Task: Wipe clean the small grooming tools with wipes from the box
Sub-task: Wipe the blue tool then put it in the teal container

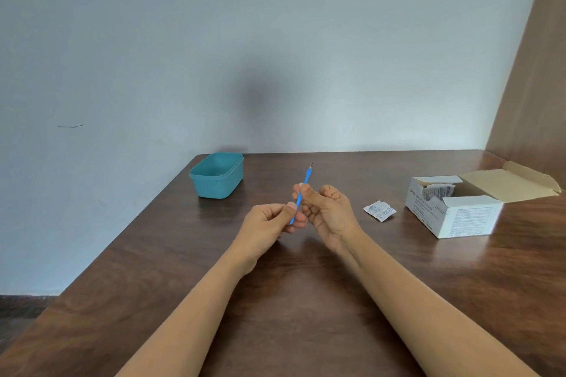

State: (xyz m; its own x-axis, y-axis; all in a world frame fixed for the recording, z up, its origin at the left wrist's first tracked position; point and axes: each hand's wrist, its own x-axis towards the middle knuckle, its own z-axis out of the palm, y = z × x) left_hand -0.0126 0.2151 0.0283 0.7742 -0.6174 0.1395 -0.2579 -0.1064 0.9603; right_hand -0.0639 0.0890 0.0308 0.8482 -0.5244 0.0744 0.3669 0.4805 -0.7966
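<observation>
Near the centre of the frame, both bare hands are raised over the dark brown wooden counter (306, 300) and meet round a slim blue grooming tool with a dark metal tip (306, 176). The tool is tilted, its tip pointing up and slightly right, towards the pale blue-grey wall (275, 40).

The left hand (269, 225) pinches the lower end of the blue shaft between its thumb and curled fingers. The right hand (329, 213) sits just right of it and a little higher. Its fingers are curled in, and its thumb and forefinger are closed on the middle of the shaft through a small white wipe (300, 185). Only a scrap of the wipe shows at the fingertips.

Right of centre, a torn, crumpled white wipe packet (379, 210) lies on the counter between the right hand and an open white cardboard box with printed labels (459, 217). The box stands at the middle right of the frame with its lid flap folded back flat towards the right edge. More white printed packets (438, 193) show in its opening.

Left of centre, near the counter's far edge, stands an open-topped teal rectangular plastic tub (217, 176), well apart from the hands. What it holds cannot be seen. A brown wooden panel (533, 86) runs down the upper right of the frame.
</observation>
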